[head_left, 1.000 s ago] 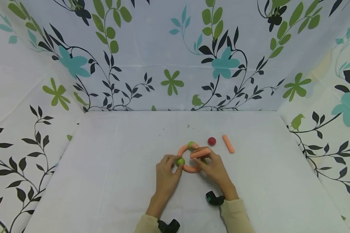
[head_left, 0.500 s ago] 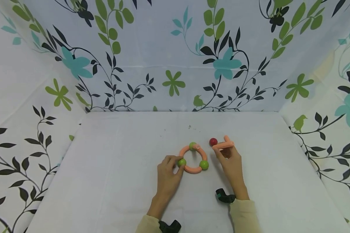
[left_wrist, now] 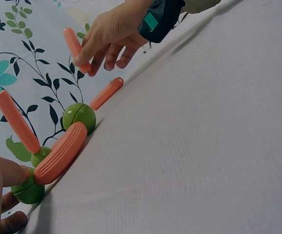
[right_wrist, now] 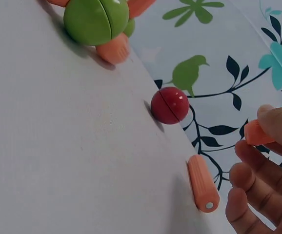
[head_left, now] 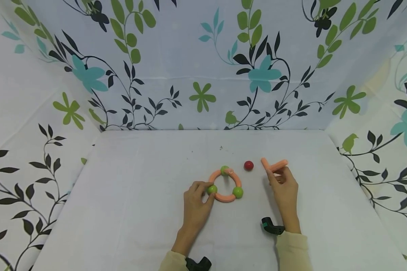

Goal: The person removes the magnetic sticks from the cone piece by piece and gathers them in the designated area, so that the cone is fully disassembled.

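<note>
My left hand point(head_left: 197, 203) pinches a green ball point(head_left: 211, 189) on the left of a ring of curved orange sticks point(head_left: 225, 198) joined by green balls. Another green ball point(left_wrist: 80, 117) sits on the ring's right. From the ball at the back rises a straight orange stick point(left_wrist: 18, 122). My right hand point(head_left: 285, 190) holds an orange stick point(head_left: 279, 165) in the air between thumb and fingers; in the right wrist view only its end point(right_wrist: 257, 133) shows. Under that hand, a straight orange stick point(right_wrist: 203, 183) lies on the table, apart from the held one.
A red ball point(head_left: 248, 165) rests on the white tabletop point(head_left: 149, 180) between the ring and the lying stick. A patterned cloth point(head_left: 169, 56) stands behind the table and along both sides. Each wrist wears a dark camera band point(head_left: 273, 227).
My right hand has carried the orange stick from above the ring rightward, past the red ball, to over the lying stick. My left hand keeps its grip on the green ball.
</note>
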A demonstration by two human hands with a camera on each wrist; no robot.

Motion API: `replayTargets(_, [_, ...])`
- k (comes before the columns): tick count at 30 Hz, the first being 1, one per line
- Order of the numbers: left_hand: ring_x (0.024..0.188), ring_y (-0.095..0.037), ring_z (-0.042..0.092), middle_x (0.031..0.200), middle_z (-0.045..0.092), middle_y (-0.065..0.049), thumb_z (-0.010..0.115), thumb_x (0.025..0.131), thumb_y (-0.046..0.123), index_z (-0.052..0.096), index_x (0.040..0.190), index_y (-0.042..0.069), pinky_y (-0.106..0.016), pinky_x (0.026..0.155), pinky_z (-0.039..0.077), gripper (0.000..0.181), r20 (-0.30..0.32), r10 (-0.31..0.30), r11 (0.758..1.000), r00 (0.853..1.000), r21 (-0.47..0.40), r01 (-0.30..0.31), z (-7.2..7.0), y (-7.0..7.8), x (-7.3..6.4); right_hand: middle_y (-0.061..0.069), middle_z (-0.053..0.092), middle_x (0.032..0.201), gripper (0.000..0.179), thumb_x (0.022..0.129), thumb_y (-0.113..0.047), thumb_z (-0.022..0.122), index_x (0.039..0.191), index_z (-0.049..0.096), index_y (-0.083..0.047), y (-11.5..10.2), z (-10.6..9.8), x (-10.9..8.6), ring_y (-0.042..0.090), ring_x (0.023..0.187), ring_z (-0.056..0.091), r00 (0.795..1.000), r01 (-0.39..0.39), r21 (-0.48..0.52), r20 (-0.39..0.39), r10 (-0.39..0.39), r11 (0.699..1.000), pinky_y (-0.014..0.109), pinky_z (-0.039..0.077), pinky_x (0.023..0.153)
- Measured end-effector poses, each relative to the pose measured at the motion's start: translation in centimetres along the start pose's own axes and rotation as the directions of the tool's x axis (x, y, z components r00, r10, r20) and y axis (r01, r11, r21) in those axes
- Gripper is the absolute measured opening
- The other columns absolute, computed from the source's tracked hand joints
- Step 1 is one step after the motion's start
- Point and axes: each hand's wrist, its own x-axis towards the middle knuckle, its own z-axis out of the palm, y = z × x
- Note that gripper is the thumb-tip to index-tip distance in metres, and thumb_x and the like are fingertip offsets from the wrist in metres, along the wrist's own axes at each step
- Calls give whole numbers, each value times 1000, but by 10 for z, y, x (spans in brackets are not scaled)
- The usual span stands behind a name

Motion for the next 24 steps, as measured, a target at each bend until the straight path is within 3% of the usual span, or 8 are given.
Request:
replayTargets(5, [90, -12, 59, 109, 67, 4, 86, 86, 15, 75, 117, 22, -30, 84, 46, 33, 2, 5, 1000, 1000, -13, -5, 0, 0, 0, 8, 74, 111, 28, 98, -28, 74, 118, 71, -8, 9, -9, 7, -1, 75, 60, 998, 11, -60, -60, -14, 998, 12, 46, 63])
replayTargets(10, [91, -13, 60, 109, 67, 3, 85, 87, 14, 75, 117, 20, -31, 84, 47, 32, 4, 8, 1000, 1000, -18, -7, -1, -1, 0, 11, 74, 116, 33, 100, -29, 71, 126, 73, -9, 17, -15, 12, -4, 79, 56, 997, -61, -160, -59, 52, 985, 11, 45, 63])
replayTargets(18, [89, -15, 60, 108, 67, 3, 86, 86, 12, 76, 116, 20, -30, 82, 46, 33, -2, 13, 1000, 1000, -16, -14, -1, 0, 0, 19, 71, 109, 40, 103, -27, 67, 132, 70, 0, 21, -24, 20, 27, 90, 65, 998, -63, -328, -5, 65, 942, 12, 40, 64])
replayTargets(24, [87, -11, 56, 106, 66, 4, 87, 84, 13, 76, 116, 19, -29, 81, 44, 34, -13, 27, 1000, 1000, -4, -27, -1, 0, -1, 18, 69, 99, 35, 99, -22, 71, 125, 74, 2, 26, -27, 24, 23, 79, 52, 998, -65, -394, -9, 67, 917, 23, 35, 58])
